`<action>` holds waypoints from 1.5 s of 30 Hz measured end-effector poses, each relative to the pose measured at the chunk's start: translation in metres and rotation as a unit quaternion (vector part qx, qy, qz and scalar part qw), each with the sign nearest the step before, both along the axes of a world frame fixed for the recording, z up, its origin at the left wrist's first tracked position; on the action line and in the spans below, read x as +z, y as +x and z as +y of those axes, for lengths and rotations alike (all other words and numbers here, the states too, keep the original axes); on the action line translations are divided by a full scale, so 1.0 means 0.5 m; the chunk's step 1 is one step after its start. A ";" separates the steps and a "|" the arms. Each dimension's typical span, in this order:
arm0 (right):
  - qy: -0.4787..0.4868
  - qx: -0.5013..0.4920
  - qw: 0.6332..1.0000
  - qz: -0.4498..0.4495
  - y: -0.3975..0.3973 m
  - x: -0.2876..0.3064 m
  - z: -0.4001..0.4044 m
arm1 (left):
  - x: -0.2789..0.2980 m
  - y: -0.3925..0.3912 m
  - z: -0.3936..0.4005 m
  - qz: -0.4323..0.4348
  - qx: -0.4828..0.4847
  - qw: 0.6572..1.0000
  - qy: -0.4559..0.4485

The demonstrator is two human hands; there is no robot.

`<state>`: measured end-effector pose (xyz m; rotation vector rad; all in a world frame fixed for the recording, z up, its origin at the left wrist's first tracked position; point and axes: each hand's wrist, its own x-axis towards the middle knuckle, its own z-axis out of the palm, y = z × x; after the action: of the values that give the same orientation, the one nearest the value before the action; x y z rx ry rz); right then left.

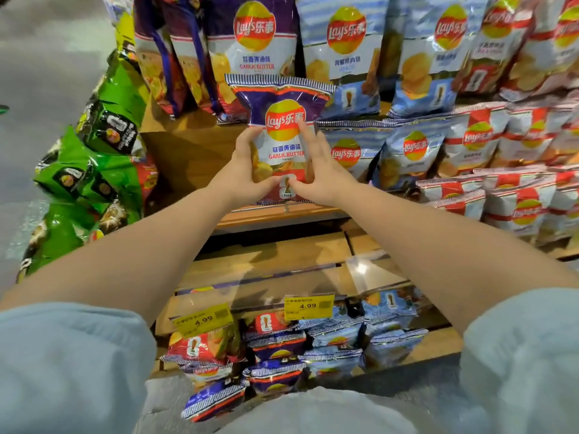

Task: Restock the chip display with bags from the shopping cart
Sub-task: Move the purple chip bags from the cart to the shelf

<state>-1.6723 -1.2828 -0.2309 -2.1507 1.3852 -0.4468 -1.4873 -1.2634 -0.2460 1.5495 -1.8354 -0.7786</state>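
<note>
Left hand [242,166] and right hand [316,170] grip one garlic butter bag [282,133] between them, thumbs at its lower edge. The bag stands upright on the wooden shelf [275,214], long axis vertical, label facing the person, beside the blue bags [354,151]; both hands equally near.

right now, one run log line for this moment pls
step: placing bag | left hand: holds garlic butter bag | right hand: holds same bag | bag: upright on wooden shelf | cart: not in view
</note>
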 end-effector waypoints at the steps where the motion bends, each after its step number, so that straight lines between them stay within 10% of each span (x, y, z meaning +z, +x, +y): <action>1: 0.003 0.008 1.000 0.006 0.000 -0.008 -0.005 | -0.008 -0.001 0.001 -0.002 0.010 1.000 0.006; 26: -0.050 0.019 0.993 0.110 0.023 -0.192 -0.109 | -0.150 -0.002 -0.096 -0.221 0.030 0.975 -0.004; 45: 0.019 0.033 0.989 0.140 0.017 -0.195 -0.113 | -0.173 -0.059 -0.041 -0.046 0.126 0.986 0.099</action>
<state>-1.6636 -1.3392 -0.3283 -2.2863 1.4494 -0.0930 -1.5169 -1.2838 -0.3325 1.9295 -1.6203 -0.8004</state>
